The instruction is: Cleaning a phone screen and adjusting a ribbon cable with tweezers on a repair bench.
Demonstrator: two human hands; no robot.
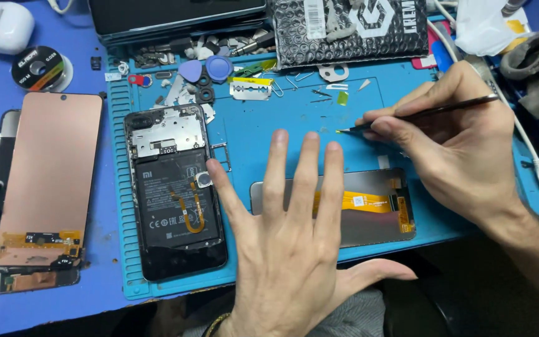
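Tweezers (425,113), thin and dark, sit pinched in my right hand (456,150) at three o'clock, tip touching the blue mat (269,125). My left hand (294,231) is spread flat, fingers wide, over the screen panel (375,212) at centre. At nine o'clock lies the opened phone (173,187); further out, a copper-backed display (48,178). At twelve o'clock, a razor blade (250,90).

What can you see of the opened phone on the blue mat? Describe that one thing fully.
The opened phone lies flat, back cover off, at the left side of the blue mat. A silvery metal shield covers its upper part; below sits a black battery crossed by an orange flex cable ending in a small round part. Its frame is black. The left hand is spread beside it, not clearly touching it.
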